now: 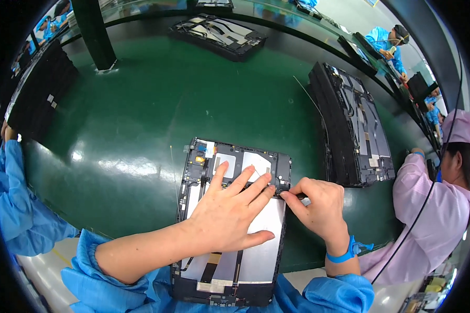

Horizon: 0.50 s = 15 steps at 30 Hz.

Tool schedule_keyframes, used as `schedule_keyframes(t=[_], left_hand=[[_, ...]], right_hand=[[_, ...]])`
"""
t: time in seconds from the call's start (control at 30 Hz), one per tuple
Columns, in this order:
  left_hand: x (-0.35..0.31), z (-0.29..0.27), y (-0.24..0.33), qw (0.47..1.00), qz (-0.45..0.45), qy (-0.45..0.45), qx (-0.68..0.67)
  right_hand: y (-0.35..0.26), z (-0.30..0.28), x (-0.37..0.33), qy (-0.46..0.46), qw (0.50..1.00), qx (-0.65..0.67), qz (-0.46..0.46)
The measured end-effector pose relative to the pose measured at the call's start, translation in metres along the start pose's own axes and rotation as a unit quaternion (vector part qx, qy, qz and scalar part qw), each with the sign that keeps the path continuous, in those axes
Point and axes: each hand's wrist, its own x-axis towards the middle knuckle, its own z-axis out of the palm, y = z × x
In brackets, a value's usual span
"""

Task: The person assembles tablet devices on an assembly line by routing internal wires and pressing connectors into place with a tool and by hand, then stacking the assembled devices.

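Observation:
An opened tablet chassis (256, 235), dark-framed with silver plates, ribbon cables and small boards, lies in front of me, its lower end at my body. My left hand (227, 208) rests across its upper half, fingers spread and pointing away. At the chassis's right edge, near a round dark part, my right hand (318, 203) is closed with thumb and forefinger together. Something small and dark shows by those fingers, too hidden to name. A blue wrist strap (344, 254) circles my right wrist. One thin wire (173, 167) sticks up beside the chassis's left edge.
Stacked tablet chassis (363, 125) stand on the green table (141, 109) at right, with another chassis stack (219, 34) at the back. A tall dark stack (42, 94) and a post (95, 36) are at left. Co-workers sit on both sides; a black cable (425, 208) hangs at right.

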Motion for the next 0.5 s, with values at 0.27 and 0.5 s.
schedule_keyframes(t=[0.27, 0.5], left_hand=[[-0.002, 0.001, -0.001, 1.0, 0.005, 0.014, -0.013], [0.002, -0.001, -0.003, 1.0, 0.014, 0.005, -0.019]], right_hand=[[-0.021, -0.009, 0.012, -0.062, 0.989, -0.128, -0.037], [-0.054, -0.005, 0.03, -0.144, 0.928, -0.322, -0.117]])
